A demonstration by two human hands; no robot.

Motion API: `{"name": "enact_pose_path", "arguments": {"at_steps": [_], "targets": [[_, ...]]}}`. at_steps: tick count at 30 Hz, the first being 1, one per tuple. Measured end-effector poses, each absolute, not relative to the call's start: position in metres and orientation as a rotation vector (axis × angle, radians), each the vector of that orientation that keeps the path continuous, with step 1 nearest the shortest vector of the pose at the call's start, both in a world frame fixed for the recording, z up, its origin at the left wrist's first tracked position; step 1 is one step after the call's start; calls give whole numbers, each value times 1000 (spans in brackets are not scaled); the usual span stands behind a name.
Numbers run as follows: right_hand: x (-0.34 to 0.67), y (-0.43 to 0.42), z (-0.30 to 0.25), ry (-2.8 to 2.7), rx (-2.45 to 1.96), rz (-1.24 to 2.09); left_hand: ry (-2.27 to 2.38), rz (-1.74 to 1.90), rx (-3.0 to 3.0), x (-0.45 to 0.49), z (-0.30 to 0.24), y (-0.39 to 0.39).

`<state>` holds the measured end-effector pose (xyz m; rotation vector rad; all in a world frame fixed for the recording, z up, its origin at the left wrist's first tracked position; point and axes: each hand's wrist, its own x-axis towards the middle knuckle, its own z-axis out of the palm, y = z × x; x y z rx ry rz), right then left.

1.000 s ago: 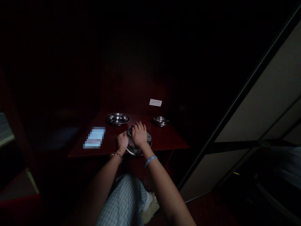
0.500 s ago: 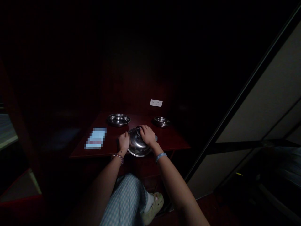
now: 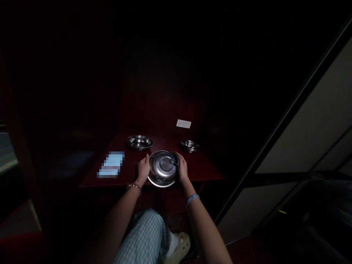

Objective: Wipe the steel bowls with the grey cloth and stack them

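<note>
A shiny steel bowl (image 3: pixel 162 170) is held over the front edge of the dark red desk, its round base turned up toward me. My left hand (image 3: pixel 143 168) grips the bowl's left rim, thumb on the near side and fingers mostly hidden. My right hand (image 3: pixel 182 168) is closed at the bowl's right side, pressing a dark, crumpled, cloth-like piece (image 3: pixel 175 160) against the metal. A wide steel bowl (image 3: pixel 139 143) stands upright behind my left hand. Smaller steel bowls (image 3: pixel 190 146), seemingly stacked, sit behind my right hand.
The desk (image 3: pixel 129 167) carries a blurred-out bright rectangle (image 3: pixel 111 164) at its left. A white socket plate (image 3: pixel 183 124) is on the back wall. Below the desk are my checked trouser leg (image 3: pixel 144 234) and a pale clog (image 3: pixel 180 249). A light panel (image 3: pixel 305 135) rises at right.
My right hand has slid from the top of the bowl to its right side, uncovering the base. My left hand keeps its hold on the left rim.
</note>
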<state>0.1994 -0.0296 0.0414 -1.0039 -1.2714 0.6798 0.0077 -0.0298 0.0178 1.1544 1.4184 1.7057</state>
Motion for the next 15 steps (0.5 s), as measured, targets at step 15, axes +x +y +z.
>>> {"name": "enact_pose_path", "arguments": {"at_steps": [15], "targets": [[201, -8, 23, -866, -760, 1053, 1151, 1790, 1072, 8, 11, -24]]}}
